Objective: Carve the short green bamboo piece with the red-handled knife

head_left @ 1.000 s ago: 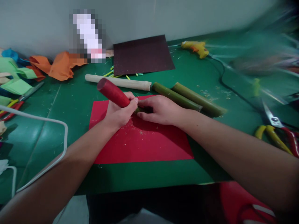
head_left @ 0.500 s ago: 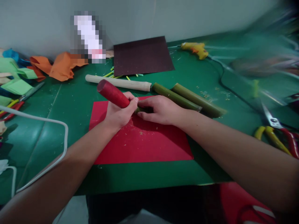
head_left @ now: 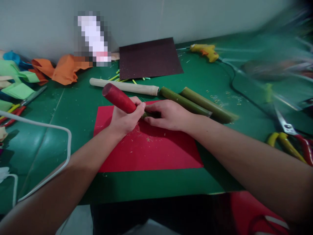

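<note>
Almost nothing moves since the earlier frames: both hands hold their places, and the view only nudges slightly, the tube's red end sitting a hair lower and rightward.

Left hand [head_left: 126, 118] is wrapped tight round the red tube [head_left: 118, 97], fingers closed over its near end. Right hand [head_left: 168, 115] lies flat-ish with fingers curled, pinching or pressing a green stick [head_left: 149, 114] where it pokes out of the tube; I can't tell if the fingertips truly clamp it. The two hands touch at the thumbs, over the top edge of the red sheet [head_left: 149, 147].

Key relation: the tube's long axis runs from the hands toward 10 o'clock, free end raised off the mat [head_left: 73, 107]. The stick continues the same line toward 4 o'clock, hidden under the right hand. Left hand is nearer the tube, right hand nearer the stick.

Around them: a pale stick [head_left: 123, 86] just beyond at 12 o'clock, two green bamboo lengths [head_left: 200, 104] at 2 o'clock, lying near the right wrist. A dark sheet [head_left: 149, 57] is farther off at 12. Glue gun [head_left: 205, 51] at 1 o'clock, well apart. Scissors [head_left: 290, 135] at 3 o'clock. Orange scraps [head_left: 58, 70] at 10, white cable [head_left: 58, 129] at 8.
</note>
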A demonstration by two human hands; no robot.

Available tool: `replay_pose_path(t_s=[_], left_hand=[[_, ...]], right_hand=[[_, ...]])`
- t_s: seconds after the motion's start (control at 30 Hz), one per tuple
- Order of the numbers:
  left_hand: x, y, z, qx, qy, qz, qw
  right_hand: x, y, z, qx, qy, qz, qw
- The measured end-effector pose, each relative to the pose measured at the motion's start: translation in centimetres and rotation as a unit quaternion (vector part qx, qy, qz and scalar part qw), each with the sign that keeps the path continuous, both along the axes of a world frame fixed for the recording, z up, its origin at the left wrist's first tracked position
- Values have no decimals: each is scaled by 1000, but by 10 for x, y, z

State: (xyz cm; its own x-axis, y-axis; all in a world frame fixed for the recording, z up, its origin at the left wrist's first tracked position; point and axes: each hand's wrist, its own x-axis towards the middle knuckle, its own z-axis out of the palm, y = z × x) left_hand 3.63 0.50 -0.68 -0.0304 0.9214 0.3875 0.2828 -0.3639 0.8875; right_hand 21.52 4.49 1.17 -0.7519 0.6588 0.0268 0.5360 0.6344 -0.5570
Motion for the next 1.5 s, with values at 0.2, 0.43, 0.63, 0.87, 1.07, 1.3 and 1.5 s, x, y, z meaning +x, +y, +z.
replay_pose_path(t_s=[0.2, 0.43, 0.63, 0.87, 1.07, 1.3, 1.5], left_hand=[[-2, 1, 0, -14, -9, -7, 1000], [-2, 0, 0, -14, 4, -19, 1000], [-1, 0, 0, -15, -11, -12, 1000], [-2, -1, -1, -9, -12, -20, 1000], [-2, 0, 0, -17, -6, -24, 1000], [-2, 1, 0, 2, -3, -22, 1000], [-2, 1, -1, -5, -14, -10, 1000]], right_hand=[[0, -1, 0, 4, 0, 8, 1000], [0, -1, -1, 2, 14, 8, 1000], [0, -1, 0, -6, 12, 9, 1000], [0, -1, 0, -10, 10, 7, 1000], [-1, -1, 0, -11, 6, 5, 1000], [-1, -1, 0, -1, 2, 5, 1000], [-1, 0, 1, -9, -8, 0, 1000]])
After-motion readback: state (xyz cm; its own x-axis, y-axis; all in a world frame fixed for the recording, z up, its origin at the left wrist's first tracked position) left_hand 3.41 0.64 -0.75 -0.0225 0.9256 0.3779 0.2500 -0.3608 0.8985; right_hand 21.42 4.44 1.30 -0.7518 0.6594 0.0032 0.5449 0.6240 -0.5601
